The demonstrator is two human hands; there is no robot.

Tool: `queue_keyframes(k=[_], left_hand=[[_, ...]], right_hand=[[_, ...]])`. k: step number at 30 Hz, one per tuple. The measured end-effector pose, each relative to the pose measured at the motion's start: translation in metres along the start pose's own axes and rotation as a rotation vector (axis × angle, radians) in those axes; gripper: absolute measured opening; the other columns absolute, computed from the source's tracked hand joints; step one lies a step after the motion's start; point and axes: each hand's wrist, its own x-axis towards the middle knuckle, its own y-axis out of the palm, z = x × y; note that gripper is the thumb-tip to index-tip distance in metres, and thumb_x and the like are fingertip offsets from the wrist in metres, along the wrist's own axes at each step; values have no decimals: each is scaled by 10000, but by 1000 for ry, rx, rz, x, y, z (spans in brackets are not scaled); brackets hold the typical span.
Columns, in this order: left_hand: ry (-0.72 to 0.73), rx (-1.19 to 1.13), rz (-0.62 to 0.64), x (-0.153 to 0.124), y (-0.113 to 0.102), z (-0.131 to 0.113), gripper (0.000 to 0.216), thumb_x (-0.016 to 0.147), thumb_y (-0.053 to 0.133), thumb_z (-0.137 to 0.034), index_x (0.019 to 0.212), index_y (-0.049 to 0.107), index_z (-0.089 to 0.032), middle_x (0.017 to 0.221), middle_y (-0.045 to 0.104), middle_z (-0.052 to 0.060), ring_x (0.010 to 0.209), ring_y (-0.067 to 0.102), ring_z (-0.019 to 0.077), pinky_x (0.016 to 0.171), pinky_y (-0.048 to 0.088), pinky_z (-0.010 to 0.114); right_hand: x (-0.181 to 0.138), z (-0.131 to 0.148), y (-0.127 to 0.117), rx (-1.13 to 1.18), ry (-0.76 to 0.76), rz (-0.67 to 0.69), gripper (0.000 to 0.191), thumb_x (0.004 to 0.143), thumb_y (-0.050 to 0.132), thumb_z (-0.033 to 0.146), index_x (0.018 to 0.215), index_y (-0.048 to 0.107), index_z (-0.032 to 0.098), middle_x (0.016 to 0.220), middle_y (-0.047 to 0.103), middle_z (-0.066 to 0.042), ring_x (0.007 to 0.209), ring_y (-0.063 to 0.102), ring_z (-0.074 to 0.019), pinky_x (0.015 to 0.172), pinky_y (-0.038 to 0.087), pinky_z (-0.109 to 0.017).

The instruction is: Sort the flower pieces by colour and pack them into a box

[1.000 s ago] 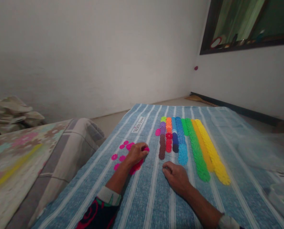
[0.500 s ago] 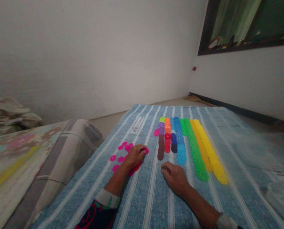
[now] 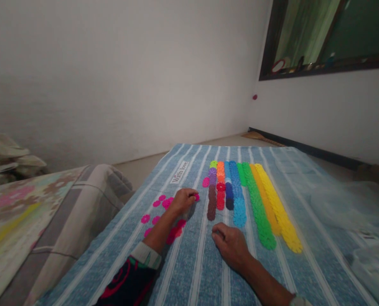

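My left hand [image 3: 183,199] is closed in a pinch on a pink disc [image 3: 196,197], just above the blue striped cloth [image 3: 189,263]. Several loose pink discs [image 3: 159,208] lie scattered to its left and beneath my forearm. My right hand [image 3: 229,244] rests on the cloth with its fingers curled under, nothing visible in them. Ahead lie sorted rows of discs: brown [image 3: 211,206], red [image 3: 220,197], dark blue [image 3: 229,197], light blue [image 3: 238,204], green [image 3: 258,208], orange-yellow [image 3: 267,204] and yellow [image 3: 278,210]. One pink disc [image 3: 205,182] lies at the head of the rows.
A folded patterned blanket [image 3: 58,221] lies at the left. Clear plastic bags [image 3: 352,204] sit at the right edge of the cloth. A white wall stands behind, and a dark-framed window [image 3: 326,38] at upper right.
My left hand has moved slightly forward with the pink disc, uncovering pink discs under my forearm. The camera has tilted a little; my right hand has stayed resting.
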Motion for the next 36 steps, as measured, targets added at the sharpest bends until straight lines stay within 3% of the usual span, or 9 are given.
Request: queue_keyframes(k=[8, 14, 19, 26, 30, 36], left_hand=[[21, 220, -64, 55, 21, -11, 368, 695, 533, -50, 994, 723, -150, 869, 726, 44, 823, 645, 174, 778, 476, 271], [62, 368, -39, 71, 26, -10, 218, 717, 532, -79, 848, 697, -136, 795, 687, 25, 762, 591, 152, 726, 445, 245], [84, 396, -28, 73, 27, -11, 218, 719, 513, -69, 788, 706, -142, 809, 676, 45, 826, 593, 170, 789, 436, 261], [23, 432, -114, 63, 31, -2, 296, 761, 551, -119, 1018, 695, -146, 994, 685, 87, 939, 606, 187, 846, 431, 264], [-49, 403, -90, 56, 33, -7, 226, 782, 574, -195, 973, 690, -159, 956, 693, 73, 886, 617, 181, 781, 433, 258], [-85, 414, -107, 53, 38, -21, 173, 766, 551, -157, 888, 674, -159, 899, 671, 76, 869, 605, 192, 750, 414, 273]], right_hand=[[0, 2, 0, 13, 3, 3, 190, 842, 513, 253, 868, 692, 195, 625, 642, 8, 601, 579, -136, 590, 309, -229], [0, -2, 3, 23, -11, 0, 192, 845, 502, 247, 877, 686, 200, 676, 672, 0, 629, 598, -140, 609, 314, -235], [1, 0, 2, 27, 13, 8, 191, 836, 512, 240, 876, 695, 200, 664, 670, 1, 625, 598, -143, 607, 312, -236], [0, 0, 1, 5, 1, 4, 190, 836, 517, 235, 882, 698, 198, 665, 663, 2, 635, 594, -143, 608, 308, -237], [1, 0, 2, -16, 1, 6, 189, 841, 516, 246, 880, 696, 202, 650, 654, 8, 639, 594, -142, 610, 312, -234], [0, 1, 0, -18, 3, 16, 188, 849, 502, 249, 866, 685, 208, 634, 652, 14, 610, 587, -136, 597, 316, -232]])
